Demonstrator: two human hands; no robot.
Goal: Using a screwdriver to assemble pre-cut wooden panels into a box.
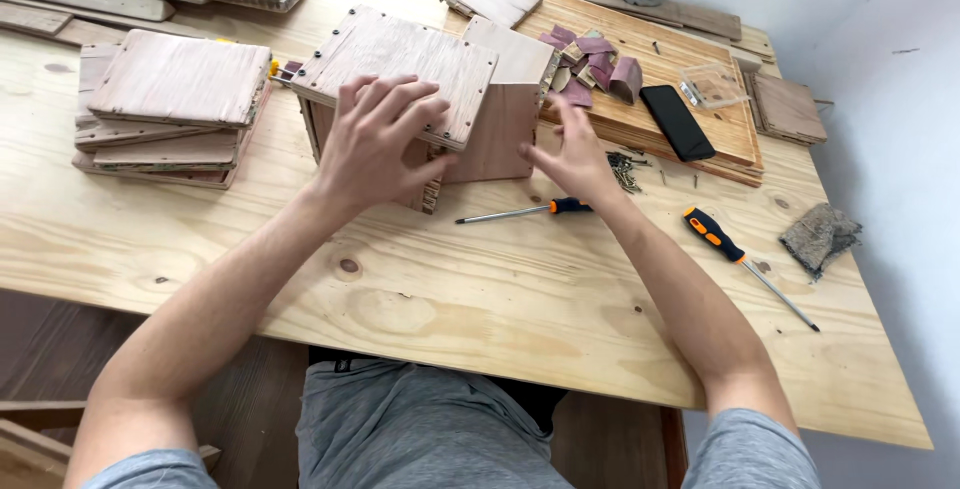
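Note:
A small wooden box (490,134) made of reddish plywood panels stands on the plywood worktop (420,299). Its top panel (400,59) has dark screws along the edges. My left hand (375,139) lies spread over the near part of that top panel and the box's front corner. My right hand (575,154) presses flat against the box's right side. Neither hand holds a tool.
A stack of wood panels (170,104) lies at left. Two orange-and-black screwdrivers (525,211) (745,264) lie right of the box, with loose screws (625,171). Behind are sandpaper scraps (595,64), a black phone (677,121), a clear plastic box (712,84) and a sanding pad (820,237).

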